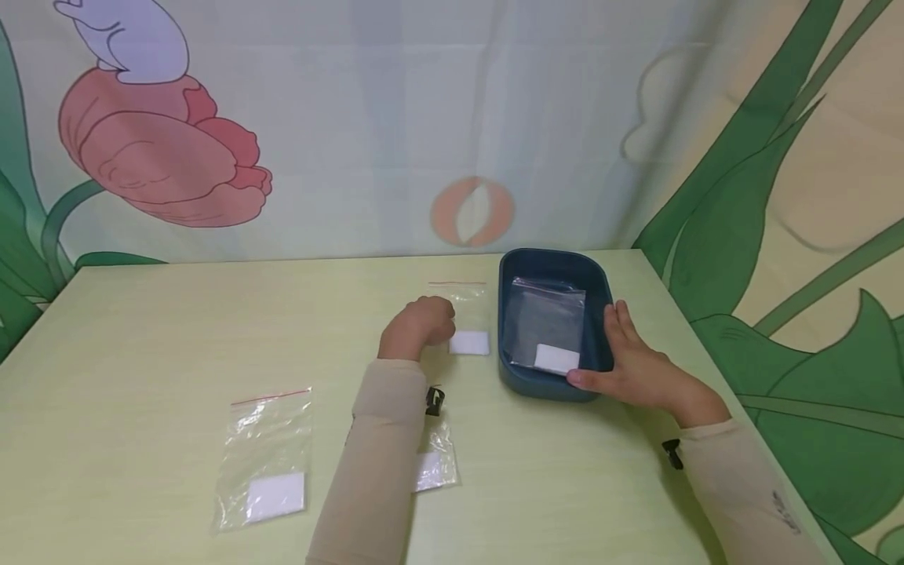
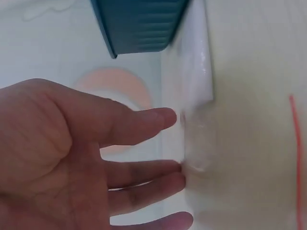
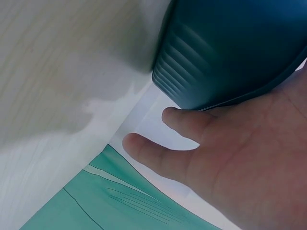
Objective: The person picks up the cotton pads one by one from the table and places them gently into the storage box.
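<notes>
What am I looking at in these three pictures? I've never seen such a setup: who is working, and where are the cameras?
No machine here: a person works with two bare hands. The wide picture comes from a camera on the head, the two close-ups from cameras on the wrists.

On the pale table lie three clear bags: a left bag, a middle bag partly hidden by a sleeve, and a far bag beside the blue tub. A fourth bag lies inside the tub. Each contains something white.

The left hand is at the far bag, not visibly gripping it. The right hand rests against the tub. Nothing appears lifted.
</notes>
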Tool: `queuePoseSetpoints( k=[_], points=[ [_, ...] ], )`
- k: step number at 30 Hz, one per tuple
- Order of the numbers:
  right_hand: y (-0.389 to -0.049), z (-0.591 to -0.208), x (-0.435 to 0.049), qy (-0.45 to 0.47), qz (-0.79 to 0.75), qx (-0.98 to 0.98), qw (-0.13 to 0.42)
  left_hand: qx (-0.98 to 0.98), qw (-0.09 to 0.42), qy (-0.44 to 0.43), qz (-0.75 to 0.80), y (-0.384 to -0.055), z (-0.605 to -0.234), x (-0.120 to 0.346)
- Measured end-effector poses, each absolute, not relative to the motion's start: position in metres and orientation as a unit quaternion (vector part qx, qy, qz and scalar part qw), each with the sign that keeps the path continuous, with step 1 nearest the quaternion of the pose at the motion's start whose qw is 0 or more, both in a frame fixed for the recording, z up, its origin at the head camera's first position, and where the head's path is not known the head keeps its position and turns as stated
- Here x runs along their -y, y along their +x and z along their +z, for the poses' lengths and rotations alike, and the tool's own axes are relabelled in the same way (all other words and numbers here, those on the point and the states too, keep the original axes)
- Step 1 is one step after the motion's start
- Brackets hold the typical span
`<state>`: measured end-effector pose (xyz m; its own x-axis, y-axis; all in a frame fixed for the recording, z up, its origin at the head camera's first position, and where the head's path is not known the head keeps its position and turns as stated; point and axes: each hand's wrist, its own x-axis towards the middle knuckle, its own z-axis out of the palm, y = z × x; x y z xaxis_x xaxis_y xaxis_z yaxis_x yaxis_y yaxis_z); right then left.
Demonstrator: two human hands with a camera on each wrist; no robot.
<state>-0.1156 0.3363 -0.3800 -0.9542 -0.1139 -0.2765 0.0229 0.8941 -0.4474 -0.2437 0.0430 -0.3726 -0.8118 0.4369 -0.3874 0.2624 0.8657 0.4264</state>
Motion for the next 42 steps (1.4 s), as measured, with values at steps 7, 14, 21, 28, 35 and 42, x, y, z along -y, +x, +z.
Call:
queuePoseSetpoints(
  k=[7,14,21,28,35,42],
  points=[
    [-0.116,-0.379,-0.334,-0.023,-0.234,-0.960,0.153,-0.944,0.246,0.146,0.166,-0.240,-0.375,-0.045],
    [-0.114,-0.378,-0.334,-0.020,-0.240,-0.958,0.156,-0.934,0.224,0.187,0.206,-0.247,-0.383,-0.043],
    [-0.114,-0.379,-0.335,-0.021,-0.239,-0.959,0.154,-0.898,0.170,0.161,0.372,-0.259,-0.393,-0.027],
    [-0.115,-0.379,-0.335,-0.024,-0.237,-0.959,0.152,-0.872,0.124,0.136,0.454,-0.262,-0.391,-0.014],
    [-0.116,-0.379,-0.335,-0.024,-0.235,-0.959,0.154,-0.865,0.157,0.122,0.461,-0.260,-0.386,-0.008],
    [-0.115,-0.379,-0.334,-0.020,-0.235,-0.959,0.156,-0.888,0.190,0.092,0.409,-0.257,-0.386,0.000]
  ],
)
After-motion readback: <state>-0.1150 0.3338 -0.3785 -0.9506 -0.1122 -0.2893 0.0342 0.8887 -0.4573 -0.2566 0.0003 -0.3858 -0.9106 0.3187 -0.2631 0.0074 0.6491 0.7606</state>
